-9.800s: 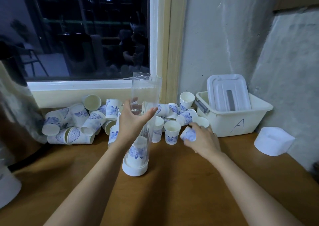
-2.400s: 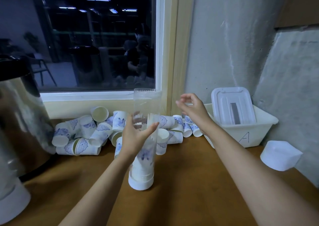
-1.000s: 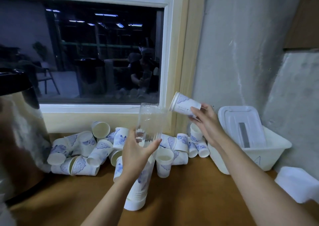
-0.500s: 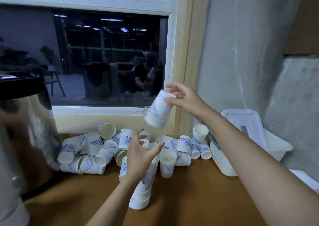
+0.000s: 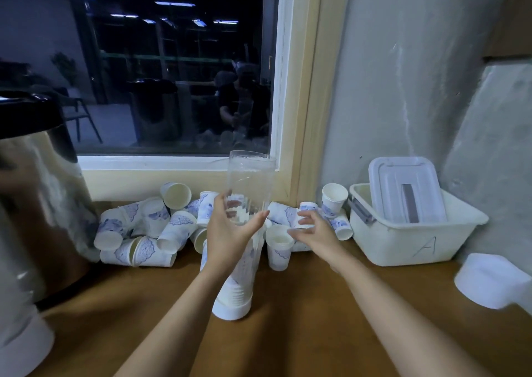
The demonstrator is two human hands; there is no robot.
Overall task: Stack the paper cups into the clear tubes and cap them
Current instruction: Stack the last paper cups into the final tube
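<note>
clear tube gripped by left hand; stood part-filled on worktop | right hand empty, splayed beside loose paper cups | risk: tall tube toppled if grip is slackened

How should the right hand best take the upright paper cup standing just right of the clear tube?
Likely round its upper wall below the rim, from the right-front: the cup stands mouth-up, the tube crowds its left, and fallen cups lie behind.

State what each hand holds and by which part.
The left hand grips the clear tube around its middle. The right hand holds nothing, fingers open near the loose cups.
</note>
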